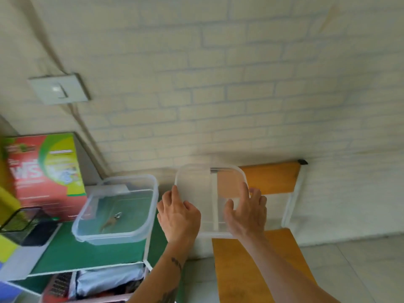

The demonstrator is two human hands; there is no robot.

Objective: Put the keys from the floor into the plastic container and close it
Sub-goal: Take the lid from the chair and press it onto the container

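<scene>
A clear plastic container stands open on a green shelf top, left of centre. The keys lie on its bottom. To its right I hold the clear plastic lid up in the air with both hands, its flat face towards me. My left hand grips the lid's left edge. My right hand grips its right side, fingers spread over the face. The lid is apart from the container, level with its right rim.
A red and green box stands behind the container. A black mesh holder sits at the left. An orange chair stands against the brick wall on the right. A lower shelf holds packed items.
</scene>
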